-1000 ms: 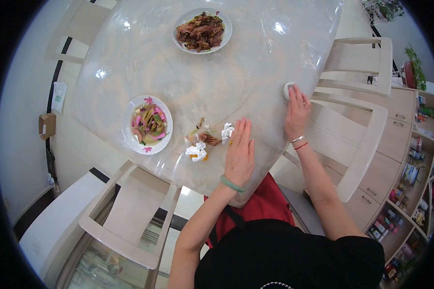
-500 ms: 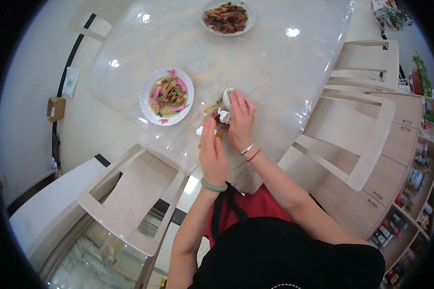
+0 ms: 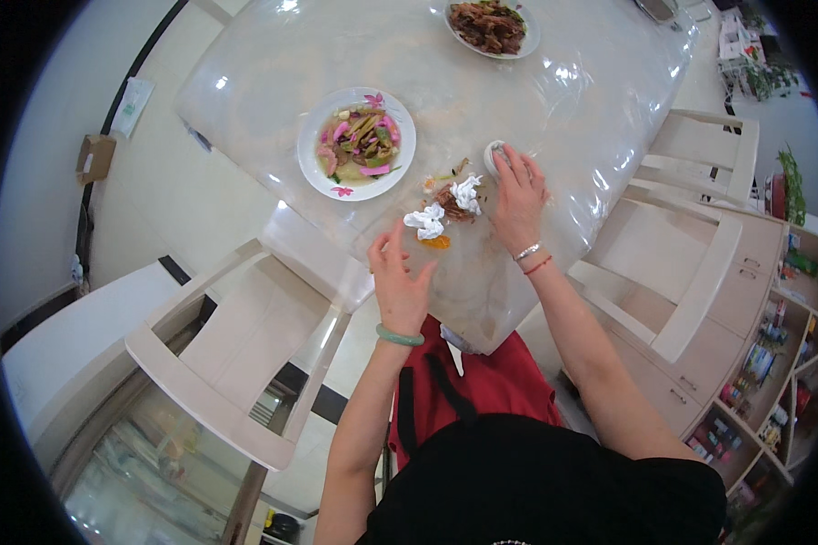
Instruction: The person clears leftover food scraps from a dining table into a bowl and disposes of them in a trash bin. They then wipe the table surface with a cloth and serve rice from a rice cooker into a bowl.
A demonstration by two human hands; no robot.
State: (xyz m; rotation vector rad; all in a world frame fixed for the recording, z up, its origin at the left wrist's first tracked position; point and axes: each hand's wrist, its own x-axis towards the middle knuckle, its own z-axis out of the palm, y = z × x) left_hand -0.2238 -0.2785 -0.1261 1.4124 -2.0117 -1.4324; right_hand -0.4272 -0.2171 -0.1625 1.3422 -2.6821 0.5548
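Observation:
On the plastic-covered table [image 3: 591, 136], my right hand [image 3: 520, 202] lies over a wadded white cloth [image 3: 494, 156], fingers curled along its right side. Part of the cloth is hidden by the fingers. Left of it, my left hand [image 3: 398, 286] is open, thumb and fingers apart, with nothing in it. Its fingertips are close to a crumpled white tissue [image 3: 425, 221]. A second crumpled tissue [image 3: 465, 193] sits on a small heap of brown food scraps [image 3: 454, 207] between the hands. An orange-yellow scrap [image 3: 436, 242] lies beside the nearer tissue.
A flower-patterned plate [image 3: 309, 168] of sliced vegetables and pink pieces stands to the left. Farther back is a plate of dark brown food [image 3: 491, 29]. Pale chairs stand at the left [image 3: 236, 327] and right [image 3: 654, 250]. Drawers and shelves [image 3: 691, 363] line the right.
My hands have moved apart. The right one has shifted away from the scraps with the cloth, and the left one has drawn back toward me, uncovering the tissues. The view has shifted too.

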